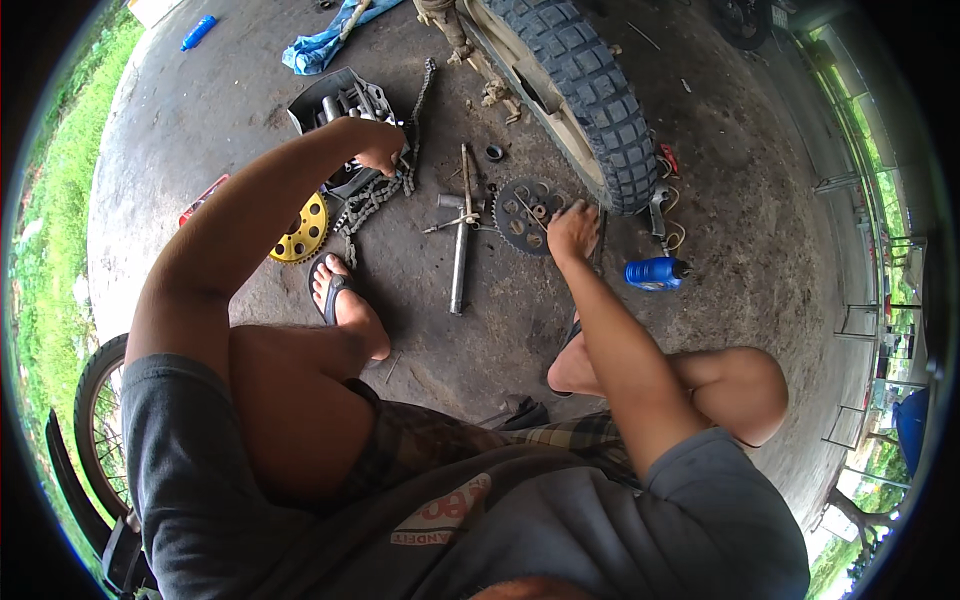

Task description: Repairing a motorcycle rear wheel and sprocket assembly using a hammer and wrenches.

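Observation:
My left hand (380, 148) reaches over the right edge of a dark tool tray (350, 182) full of metal sockets and tools. Its fingers curl downward, and whatever they hold, if anything, is hidden. Beside it a greasy drive chain (385, 188) trails over the tray edge and the floor. My right hand (573, 232) is at the right edge of a dark, holed sprocket (522, 222) lying flat, its fingers stretched out and somewhat apart. A yellow-gold sprocket (304, 232) lies beside the tray. Between the hands sits a T-shaped metal tool (461, 262) with a long bar.
A knobby-tyred wheel (605, 90) rises at the far side. A blue bottle (652, 273) lies to the right, near a wrench (657, 212). A small black ring (494, 153), a blue cloth (318, 50) and another blue bottle (198, 33) lie farther off on the stained floor (740, 230).

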`<action>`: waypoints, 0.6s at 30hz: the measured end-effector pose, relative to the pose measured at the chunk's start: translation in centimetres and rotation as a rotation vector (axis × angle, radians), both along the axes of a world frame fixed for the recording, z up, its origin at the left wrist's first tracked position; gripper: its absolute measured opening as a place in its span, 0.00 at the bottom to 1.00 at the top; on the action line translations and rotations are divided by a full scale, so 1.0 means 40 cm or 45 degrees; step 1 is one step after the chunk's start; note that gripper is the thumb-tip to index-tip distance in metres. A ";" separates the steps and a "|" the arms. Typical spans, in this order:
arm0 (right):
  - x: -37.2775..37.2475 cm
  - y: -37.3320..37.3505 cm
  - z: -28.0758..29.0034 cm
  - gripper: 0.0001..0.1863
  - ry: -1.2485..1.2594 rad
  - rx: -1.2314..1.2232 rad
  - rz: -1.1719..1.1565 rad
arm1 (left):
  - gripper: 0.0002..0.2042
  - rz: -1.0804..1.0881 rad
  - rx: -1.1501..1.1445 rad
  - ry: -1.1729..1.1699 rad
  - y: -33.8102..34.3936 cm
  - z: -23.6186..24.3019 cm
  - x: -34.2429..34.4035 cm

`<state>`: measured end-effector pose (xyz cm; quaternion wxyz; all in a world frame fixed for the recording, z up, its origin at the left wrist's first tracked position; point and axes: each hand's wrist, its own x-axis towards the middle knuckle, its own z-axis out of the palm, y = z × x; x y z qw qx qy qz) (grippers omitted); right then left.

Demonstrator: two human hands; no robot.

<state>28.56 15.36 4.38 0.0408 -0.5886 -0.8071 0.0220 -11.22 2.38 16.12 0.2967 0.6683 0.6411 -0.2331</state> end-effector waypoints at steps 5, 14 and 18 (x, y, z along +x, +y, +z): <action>0.096 0.031 -0.199 0.35 1.194 -0.971 -1.107 | 0.21 -0.062 0.028 -0.009 -0.022 -0.002 0.037; 0.008 -0.015 -0.208 0.35 1.421 -0.468 -0.576 | 0.14 -0.035 0.467 -0.328 -0.003 -0.005 0.251; -0.042 -0.083 -0.048 0.29 0.935 -0.194 -0.184 | 0.15 0.121 0.630 -0.448 0.019 -0.012 0.323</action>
